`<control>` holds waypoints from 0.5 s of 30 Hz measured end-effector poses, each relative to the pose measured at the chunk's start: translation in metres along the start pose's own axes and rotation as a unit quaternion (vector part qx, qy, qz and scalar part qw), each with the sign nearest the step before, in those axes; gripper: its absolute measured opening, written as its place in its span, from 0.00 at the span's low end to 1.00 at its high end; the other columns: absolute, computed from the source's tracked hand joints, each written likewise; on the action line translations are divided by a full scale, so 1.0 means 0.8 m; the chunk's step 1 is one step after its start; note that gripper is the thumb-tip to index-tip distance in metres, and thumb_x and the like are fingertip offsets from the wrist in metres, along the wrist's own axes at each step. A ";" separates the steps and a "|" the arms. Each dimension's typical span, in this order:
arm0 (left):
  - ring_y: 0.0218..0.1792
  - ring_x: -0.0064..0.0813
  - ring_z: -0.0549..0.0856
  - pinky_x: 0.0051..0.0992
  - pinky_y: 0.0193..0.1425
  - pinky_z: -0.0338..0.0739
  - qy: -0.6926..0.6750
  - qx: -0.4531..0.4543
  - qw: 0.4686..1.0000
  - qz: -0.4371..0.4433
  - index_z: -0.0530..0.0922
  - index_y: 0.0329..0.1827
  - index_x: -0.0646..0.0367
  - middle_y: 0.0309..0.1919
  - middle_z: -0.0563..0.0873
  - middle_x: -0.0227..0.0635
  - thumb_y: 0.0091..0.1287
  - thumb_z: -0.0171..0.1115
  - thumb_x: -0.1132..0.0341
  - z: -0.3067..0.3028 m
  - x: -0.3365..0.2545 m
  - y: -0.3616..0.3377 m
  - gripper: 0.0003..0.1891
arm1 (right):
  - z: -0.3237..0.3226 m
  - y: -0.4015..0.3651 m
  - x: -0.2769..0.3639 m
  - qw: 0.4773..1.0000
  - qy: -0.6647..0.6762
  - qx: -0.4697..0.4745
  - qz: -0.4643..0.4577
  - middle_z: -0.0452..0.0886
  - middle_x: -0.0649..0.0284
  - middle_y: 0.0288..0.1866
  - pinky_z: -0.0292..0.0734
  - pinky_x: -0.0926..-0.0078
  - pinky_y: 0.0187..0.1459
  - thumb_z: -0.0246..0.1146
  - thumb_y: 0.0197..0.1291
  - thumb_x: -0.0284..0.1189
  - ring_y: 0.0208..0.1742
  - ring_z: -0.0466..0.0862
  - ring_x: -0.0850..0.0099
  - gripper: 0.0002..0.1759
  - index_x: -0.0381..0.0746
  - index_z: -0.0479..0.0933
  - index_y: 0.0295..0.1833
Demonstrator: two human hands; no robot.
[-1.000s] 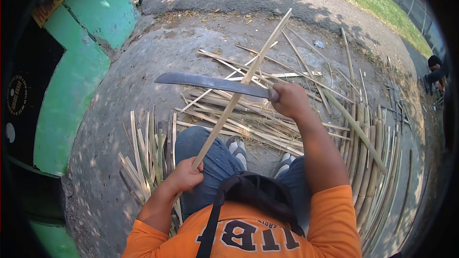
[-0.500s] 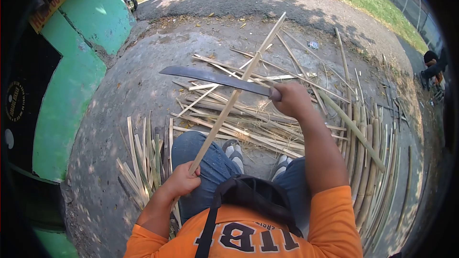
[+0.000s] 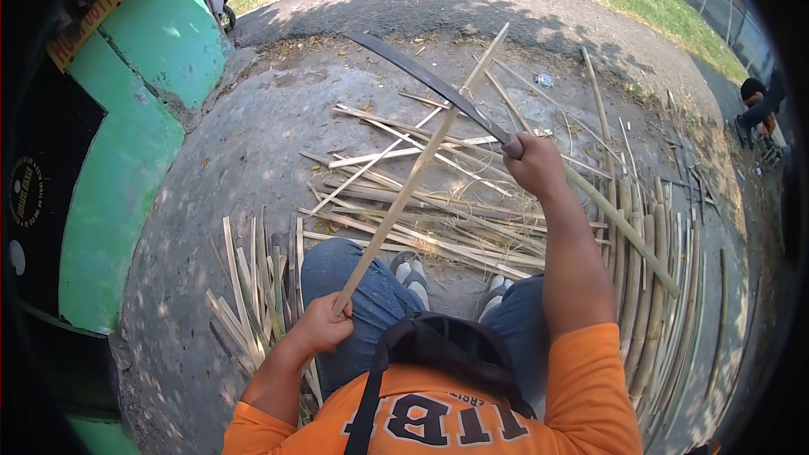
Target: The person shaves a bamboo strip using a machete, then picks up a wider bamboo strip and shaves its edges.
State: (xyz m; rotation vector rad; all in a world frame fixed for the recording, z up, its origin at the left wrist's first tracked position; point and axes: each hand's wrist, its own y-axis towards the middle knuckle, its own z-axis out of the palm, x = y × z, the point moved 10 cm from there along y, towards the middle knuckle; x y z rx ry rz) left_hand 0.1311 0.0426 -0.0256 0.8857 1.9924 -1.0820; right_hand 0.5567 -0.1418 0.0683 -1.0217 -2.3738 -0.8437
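Note:
My left hand (image 3: pixel 322 324) is wrapped round the lower end of a long pale bamboo strip (image 3: pixel 396 206), beside my left knee. The strip slants up and away to the right. My right hand (image 3: pixel 536 167) grips the handle of a long dark machete (image 3: pixel 421 74). Its blade points up to the left and crosses the strip in its upper part; whether the two touch cannot be told. Beyond my feet, many split bamboo strips (image 3: pixel 430 202) lie loosely across one another on the ground.
Bamboo poles (image 3: pixel 645 286) lie at the right, with a thicker one (image 3: pixel 619 223) slanting over them. More strips (image 3: pixel 244 286) are bundled at my left. A green wall (image 3: pixel 126 168) stands at the far left. A person (image 3: pixel 758 114) is at the right edge.
My right hand has moved slightly up and to the right, and the blade has tilted more steeply, crossing the strip higher up. My left hand still holds the strip.

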 end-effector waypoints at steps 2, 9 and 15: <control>0.24 0.16 0.69 0.25 0.29 0.67 -0.022 0.001 1.000 -0.012 0.75 0.37 0.59 0.22 0.73 0.23 0.59 0.63 0.72 0.001 0.000 -0.001 0.07 | 0.016 -0.001 0.017 0.998 -0.032 0.031 -0.052 0.87 0.50 0.32 0.82 0.49 0.42 0.68 0.59 0.37 0.38 0.87 0.46 0.09 0.45 0.87 0.40; 0.24 0.17 0.70 0.26 0.30 0.69 0.015 -0.004 1.000 -0.001 0.75 0.37 0.60 0.21 0.73 0.24 0.59 0.64 0.71 -0.001 -0.002 -0.003 0.06 | 0.012 -0.001 0.032 0.991 -0.112 0.021 -0.070 0.87 0.51 0.33 0.83 0.49 0.44 0.69 0.57 0.37 0.39 0.87 0.47 0.08 0.47 0.87 0.39; 0.24 0.21 0.72 0.28 0.31 0.71 0.056 0.004 0.998 0.016 0.76 0.36 0.61 0.21 0.75 0.28 0.59 0.65 0.69 0.000 -0.001 0.003 0.07 | -0.014 0.007 -0.048 0.993 -0.063 -0.051 0.088 0.88 0.47 0.38 0.83 0.50 0.48 0.68 0.61 0.38 0.43 0.88 0.45 0.12 0.44 0.88 0.45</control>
